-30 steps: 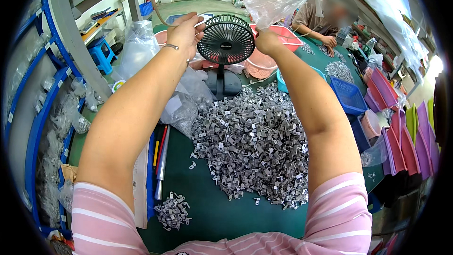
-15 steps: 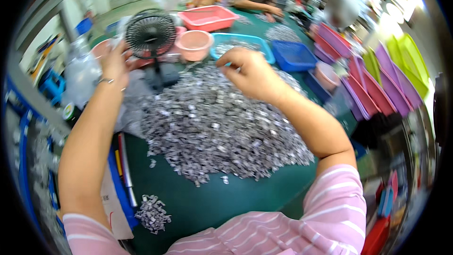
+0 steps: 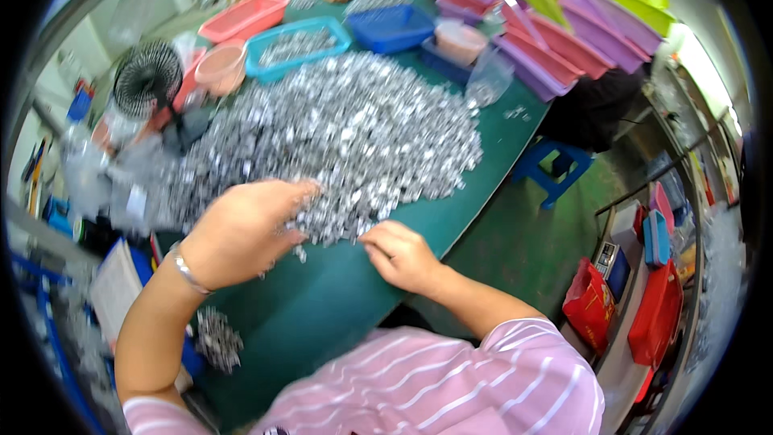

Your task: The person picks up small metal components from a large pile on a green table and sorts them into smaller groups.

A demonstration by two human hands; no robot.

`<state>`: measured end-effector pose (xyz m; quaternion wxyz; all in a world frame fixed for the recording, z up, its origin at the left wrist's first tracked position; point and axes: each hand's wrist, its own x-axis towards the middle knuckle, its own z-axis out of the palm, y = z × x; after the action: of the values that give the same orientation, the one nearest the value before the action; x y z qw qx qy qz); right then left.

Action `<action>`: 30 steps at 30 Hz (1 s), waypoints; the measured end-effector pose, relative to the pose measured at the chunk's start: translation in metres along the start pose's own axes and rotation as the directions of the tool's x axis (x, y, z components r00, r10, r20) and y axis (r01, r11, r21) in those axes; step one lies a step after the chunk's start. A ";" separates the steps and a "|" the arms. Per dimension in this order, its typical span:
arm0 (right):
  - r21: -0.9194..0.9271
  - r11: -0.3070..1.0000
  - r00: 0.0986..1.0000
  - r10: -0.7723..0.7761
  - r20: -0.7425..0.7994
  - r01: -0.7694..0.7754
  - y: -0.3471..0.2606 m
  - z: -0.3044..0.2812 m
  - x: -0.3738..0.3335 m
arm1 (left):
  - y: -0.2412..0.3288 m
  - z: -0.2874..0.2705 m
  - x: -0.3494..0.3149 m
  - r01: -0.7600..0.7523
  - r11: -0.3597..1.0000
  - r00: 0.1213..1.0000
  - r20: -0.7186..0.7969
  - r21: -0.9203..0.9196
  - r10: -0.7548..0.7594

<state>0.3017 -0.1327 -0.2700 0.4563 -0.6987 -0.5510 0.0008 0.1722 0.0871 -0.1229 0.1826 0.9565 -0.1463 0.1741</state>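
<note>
Green table (image 3: 330, 286), metal pieces (image 3: 338, 129) beside fingers (image 3: 385, 234)

The left hand (image 3: 251, 229), blurred, reaches forward and rightward; the right hand (image 3: 400, 256) is curled.

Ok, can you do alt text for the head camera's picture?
A person's left hand and right hand are at the near edge of a heap of small silvery pieces on a green table. A turquoise tray and black fan stand beyond.

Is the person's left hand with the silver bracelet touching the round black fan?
Apart. The head view shows the left hand below the round black fan, with part of the big silver metal-piece pile visible between them.
</note>
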 end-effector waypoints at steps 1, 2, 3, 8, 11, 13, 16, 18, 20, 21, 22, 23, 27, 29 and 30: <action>-0.028 0.999 0.999 -0.030 -0.024 0.030 0.000 0.005 -0.013 | 0.024 0.005 0.000 -0.085 0.994 0.969 0.238 0.075 0.065; -0.028 0.999 0.999 -0.027 -0.022 0.026 -0.001 0.008 -0.023 | 0.041 0.012 -0.001 -0.173 0.980 0.911 0.393 0.096 0.123; -0.030 0.999 0.999 -0.044 -0.026 0.044 -0.002 0.010 -0.028 | 0.053 0.020 -0.005 -0.186 0.981 0.884 0.444 0.053 0.144; -0.133 0.991 0.998 -0.039 -0.045 0.033 0.002 0.008 -0.043 | 0.011 0.089 -0.041 0.226 0.966 0.974 -0.061 0.122 -0.220; -0.185 0.982 0.999 0.019 -0.036 -0.026 0.008 0.004 -0.033 | -0.008 0.118 -0.050 0.419 0.865 0.905 -0.205 0.276 -0.372; -0.246 0.969 0.999 0.014 -0.033 -0.022 0.018 0.013 -0.022 | -0.013 0.142 -0.052 0.480 0.816 0.873 -0.262 0.322 -0.410; -0.333 0.940 0.996 0.046 -0.080 -0.070 0.029 0.026 0.008 | -0.012 0.165 -0.053 0.494 0.805 0.846 -0.393 0.328 -0.360; -0.274 0.950 0.989 0.132 -0.071 -0.147 0.049 0.044 0.020 | -0.009 0.169 -0.055 0.484 0.824 0.845 -0.403 0.294 -0.352; -0.388 0.912 0.990 0.100 -0.095 -0.130 0.044 0.057 0.017 | -0.005 0.170 -0.057 0.488 0.839 0.834 -0.410 0.241 -0.368; -0.365 0.923 0.990 0.079 -0.117 -0.117 0.045 0.061 0.014 | -0.003 0.172 -0.059 0.496 0.838 0.819 -0.442 0.227 -0.365; -0.346 0.930 0.991 0.098 -0.096 -0.125 0.040 0.062 0.012 | -0.001 0.170 -0.061 0.507 0.835 0.812 -0.442 0.212 -0.381; -0.313 0.944 0.992 0.075 -0.099 -0.103 0.036 0.062 0.008 | 0.002 0.171 -0.060 0.512 0.837 0.809 -0.436 0.192 -0.395; -0.303 0.952 0.994 -0.067 -0.088 0.038 0.030 0.065 -0.008 | 0.012 0.181 -0.056 0.511 0.811 0.827 -0.421 0.286 -0.372; -0.187 0.976 0.991 -0.125 -0.040 0.115 0.032 0.059 -0.012 | 0.017 0.185 -0.058 0.547 0.781 0.817 -0.397 0.302 -0.418; -0.148 0.976 0.984 -0.168 -0.054 0.158 0.033 0.050 -0.018 | 0.023 0.186 -0.058 0.576 0.775 0.800 -0.376 0.261 -0.468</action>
<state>0.2950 -0.1135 -0.3294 0.4216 -0.6817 -0.5897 -0.0991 0.1643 0.0048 -0.3013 0.0637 0.9393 0.1909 0.2779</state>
